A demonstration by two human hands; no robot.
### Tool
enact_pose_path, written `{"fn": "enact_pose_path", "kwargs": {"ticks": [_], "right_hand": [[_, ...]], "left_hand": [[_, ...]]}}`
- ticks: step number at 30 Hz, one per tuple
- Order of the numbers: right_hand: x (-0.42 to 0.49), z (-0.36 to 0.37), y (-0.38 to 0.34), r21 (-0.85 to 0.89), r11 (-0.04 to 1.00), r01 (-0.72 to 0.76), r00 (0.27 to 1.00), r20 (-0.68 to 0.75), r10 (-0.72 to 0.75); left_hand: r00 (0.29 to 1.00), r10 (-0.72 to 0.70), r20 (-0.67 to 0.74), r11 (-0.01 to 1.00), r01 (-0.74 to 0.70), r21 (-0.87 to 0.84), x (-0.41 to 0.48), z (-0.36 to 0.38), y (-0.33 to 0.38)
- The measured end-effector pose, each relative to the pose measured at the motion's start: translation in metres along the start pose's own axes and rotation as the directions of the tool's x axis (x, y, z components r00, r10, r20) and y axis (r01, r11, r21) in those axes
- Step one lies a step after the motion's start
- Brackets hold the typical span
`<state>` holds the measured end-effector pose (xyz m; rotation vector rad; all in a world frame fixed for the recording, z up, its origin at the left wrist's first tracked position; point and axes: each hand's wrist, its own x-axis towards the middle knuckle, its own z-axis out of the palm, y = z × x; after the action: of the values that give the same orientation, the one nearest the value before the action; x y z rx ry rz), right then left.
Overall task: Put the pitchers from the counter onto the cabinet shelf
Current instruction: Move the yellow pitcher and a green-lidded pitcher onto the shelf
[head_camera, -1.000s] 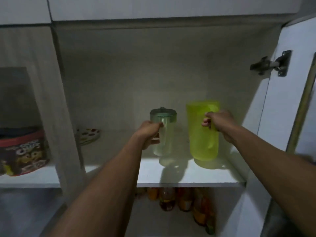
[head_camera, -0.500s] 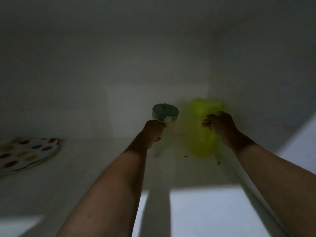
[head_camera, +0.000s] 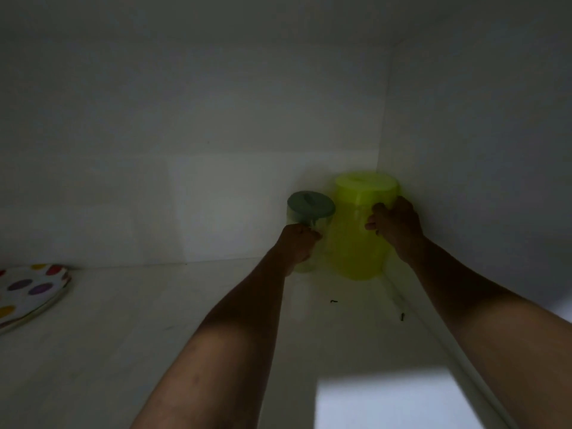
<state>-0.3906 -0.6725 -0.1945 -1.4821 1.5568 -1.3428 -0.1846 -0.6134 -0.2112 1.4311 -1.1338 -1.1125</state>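
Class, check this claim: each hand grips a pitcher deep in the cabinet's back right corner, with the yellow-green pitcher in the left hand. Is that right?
Not quite. In the head view, the right hand grips the yellow-green pitcher; the left hand holds the grey-lidded clear pitcher. The rest stands.

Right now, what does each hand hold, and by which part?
Left hand: clear pitcher, by its handle side. Right hand: green pitcher, likewise.

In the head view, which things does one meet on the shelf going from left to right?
Dotted plate → left hand → clear pitcher → green pitcher → right hand.
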Motion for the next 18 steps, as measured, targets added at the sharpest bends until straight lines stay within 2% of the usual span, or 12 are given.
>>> {"fn": "enact_pose_path", "kwargs": {"ticks": [3,7,12,18], "right_hand": [[-0.02,-0.004,-0.018,-0.046,0.999,-0.02,1.0,0.017,0.021],[-0.061,-0.013,-0.043,-0.195,0.979,-0.06,0.997,0.029,0.067],[-0.102,-0.028,-0.048,-0.308,0.951,0.034,0.999,-0.008,-0.038],[-0.175,-0.049,-0.072,-0.364,0.921,0.138,0.983,0.162,-0.084]], "left_hand": [[0.999,-0.033,-0.01,0.999,0.033,0.014,-0.002,-0.003,0.002],[0.994,-0.108,0.006,0.985,0.106,0.137,-0.023,-0.01,0.003],[0.996,-0.083,-0.024,0.958,0.086,0.275,-0.078,-0.025,0.011],[0.998,-0.013,-0.069,0.966,0.03,0.256,-0.183,-0.054,0.011]]}}
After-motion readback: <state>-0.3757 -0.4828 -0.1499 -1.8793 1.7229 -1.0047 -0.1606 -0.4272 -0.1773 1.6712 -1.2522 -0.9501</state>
